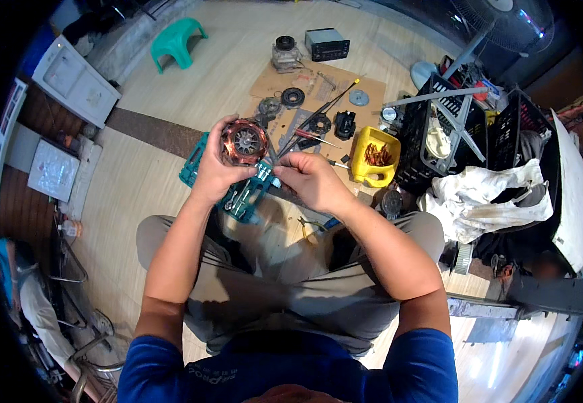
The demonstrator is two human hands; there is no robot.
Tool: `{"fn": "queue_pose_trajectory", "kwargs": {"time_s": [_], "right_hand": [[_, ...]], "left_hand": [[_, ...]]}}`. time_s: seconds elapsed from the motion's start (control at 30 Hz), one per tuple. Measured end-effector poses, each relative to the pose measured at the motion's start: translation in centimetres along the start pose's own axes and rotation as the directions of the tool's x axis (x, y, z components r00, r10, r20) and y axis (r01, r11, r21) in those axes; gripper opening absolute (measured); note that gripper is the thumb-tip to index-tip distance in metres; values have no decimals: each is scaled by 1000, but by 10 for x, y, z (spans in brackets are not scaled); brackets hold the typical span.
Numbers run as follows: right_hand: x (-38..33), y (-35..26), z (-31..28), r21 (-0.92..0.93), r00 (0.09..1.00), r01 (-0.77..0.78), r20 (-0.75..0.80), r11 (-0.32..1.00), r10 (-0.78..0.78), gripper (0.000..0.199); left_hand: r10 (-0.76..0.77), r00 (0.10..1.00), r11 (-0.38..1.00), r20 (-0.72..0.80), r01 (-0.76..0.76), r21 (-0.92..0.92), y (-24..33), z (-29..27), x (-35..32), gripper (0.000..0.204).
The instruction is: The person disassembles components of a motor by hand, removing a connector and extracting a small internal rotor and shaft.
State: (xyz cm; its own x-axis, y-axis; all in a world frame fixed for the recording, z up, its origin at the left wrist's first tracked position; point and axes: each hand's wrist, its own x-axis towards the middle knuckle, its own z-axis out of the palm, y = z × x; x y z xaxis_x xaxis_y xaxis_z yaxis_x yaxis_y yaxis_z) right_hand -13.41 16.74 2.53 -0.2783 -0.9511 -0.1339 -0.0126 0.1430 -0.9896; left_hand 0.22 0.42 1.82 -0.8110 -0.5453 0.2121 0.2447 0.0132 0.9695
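My left hand (214, 176) is wrapped round a round copper-wound motor part (245, 142), held up in front of me with its finned centre facing up. Close beside it, my right hand (315, 181) is closed, thumb against fingers, near the part's lower right edge. Something thin seems to stick out of those fingers, but it is too small to name. Below the hands, a teal tool case (243, 213) with shiny sockets lies on the floor. A red-handled screwdriver (305, 135) rests just beyond my right hand.
Machine parts, such as a black ring (292, 98), lie on flattened cardboard (372, 87). A cut yellow jug (365, 160) holds copper-coloured pieces. Black crates (409, 154) and white cloth (486, 201) crowd the right. Pliers (311, 232) lie between my legs. A green stool (177, 40) stands far left.
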Motion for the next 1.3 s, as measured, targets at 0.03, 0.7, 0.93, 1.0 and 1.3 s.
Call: {"fn": "queue_pose_trajectory", "kwargs": {"time_s": [0.03, 0.7, 0.93, 1.0, 1.3], "right_hand": [[0, 3, -2, 0, 1000, -5, -2, 1000, 5, 14], [-1, 6, -11, 284, 919, -248, -232, 926, 318, 17], [-10, 14, -3, 323, 892, -450, 110, 832, 439, 18], [-9, 26, -5, 319, 865, -501, 194, 804, 463, 18], [-6, -1, -32, -691, 787, 88, -393, 718, -475, 33]], "left_hand": [[-7, 1000, 1000, -3, 7, 10, -1, 0, 0, 97], [-23, 999, 700, 46, 49, -712, -2, -30, 9, 69], [-113, 974, 628, -194, -81, -774, -6, -44, 11, 48], [-109, 978, 669, -180, -62, -741, -4, -42, 13, 44], [51, 992, 942, -114, -85, -325, 3, -11, 3, 88]]}}
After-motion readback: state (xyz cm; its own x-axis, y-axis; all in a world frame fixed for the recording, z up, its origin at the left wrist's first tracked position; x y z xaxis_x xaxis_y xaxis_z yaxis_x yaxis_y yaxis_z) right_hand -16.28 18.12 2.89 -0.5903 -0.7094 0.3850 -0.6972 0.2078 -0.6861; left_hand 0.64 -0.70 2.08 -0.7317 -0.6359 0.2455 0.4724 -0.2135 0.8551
